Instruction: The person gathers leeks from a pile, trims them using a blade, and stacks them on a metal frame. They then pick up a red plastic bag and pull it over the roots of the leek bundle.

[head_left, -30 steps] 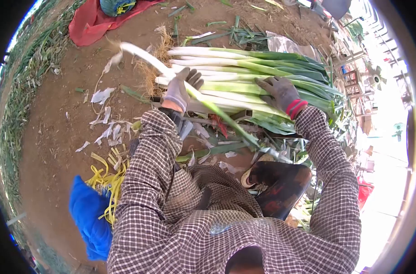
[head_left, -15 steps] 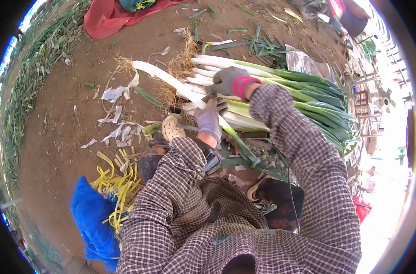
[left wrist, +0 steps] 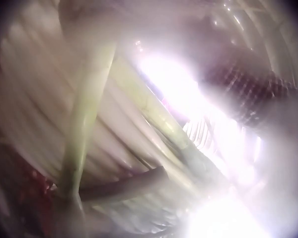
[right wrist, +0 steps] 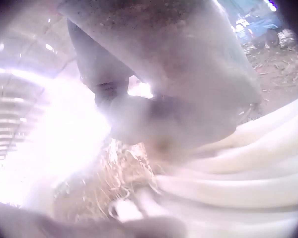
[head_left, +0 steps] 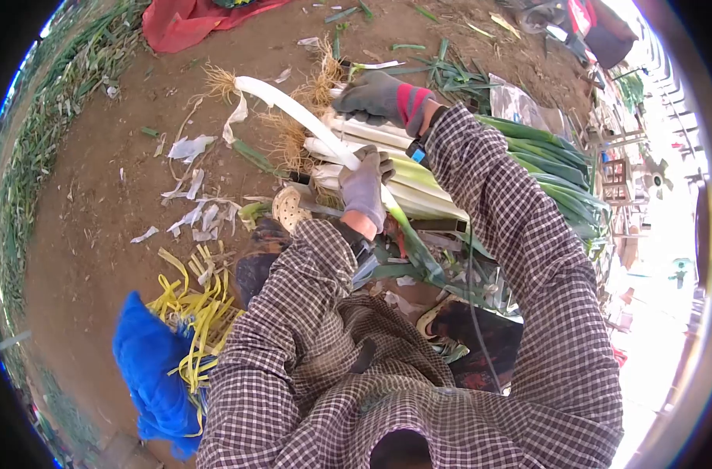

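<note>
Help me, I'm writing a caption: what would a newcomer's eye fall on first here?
Probably the long white leek gripped in the gloved left hand, its hairy roots out over bare soil. Next, the leek pile beyond that hand, green tops to the right. Then the bright blue bundle beside yellow strips, lower left in the head view.

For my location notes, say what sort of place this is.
Likely a farm work area: rooted leeks lie in a pile, the ground is brown dirt, and green leaf scraps lie about.

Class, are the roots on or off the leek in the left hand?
On: the leek ends in a tuft of stringy roots.
</note>
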Motion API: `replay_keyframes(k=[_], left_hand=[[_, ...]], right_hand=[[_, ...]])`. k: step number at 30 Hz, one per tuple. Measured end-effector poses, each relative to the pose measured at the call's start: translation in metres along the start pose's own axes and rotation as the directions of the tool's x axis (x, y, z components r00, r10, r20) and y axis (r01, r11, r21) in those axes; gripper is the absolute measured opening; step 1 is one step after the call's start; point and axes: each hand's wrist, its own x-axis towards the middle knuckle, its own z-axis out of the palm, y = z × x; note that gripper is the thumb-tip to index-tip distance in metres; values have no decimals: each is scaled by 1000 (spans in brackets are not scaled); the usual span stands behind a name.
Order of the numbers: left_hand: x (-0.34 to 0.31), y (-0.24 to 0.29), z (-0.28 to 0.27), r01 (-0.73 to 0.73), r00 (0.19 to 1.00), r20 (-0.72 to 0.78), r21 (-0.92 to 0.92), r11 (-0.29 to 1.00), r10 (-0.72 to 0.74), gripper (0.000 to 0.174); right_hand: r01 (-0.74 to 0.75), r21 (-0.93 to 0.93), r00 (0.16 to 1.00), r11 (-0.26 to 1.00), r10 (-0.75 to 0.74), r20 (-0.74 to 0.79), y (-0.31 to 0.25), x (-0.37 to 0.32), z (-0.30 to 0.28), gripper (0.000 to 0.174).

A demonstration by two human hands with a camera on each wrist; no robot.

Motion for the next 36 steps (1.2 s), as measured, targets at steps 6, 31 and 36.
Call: replay_keyframes(k=[6,31,36], left_hand=[[7,12,9,89,996,-22,-17,996,-89,10],[1,-1,-1,96,984,137,155,983,-117,20],[11,22,5,116,989,76,147,982,-128,19]], right_hand=[[570,-287,765,770,-625,-155,-64,-7,-3,18],[33,-785,812,619,-475,-340,163,-168,-16,39],[-32,-700,835,714,-366,-411,160,-176,0,38]])
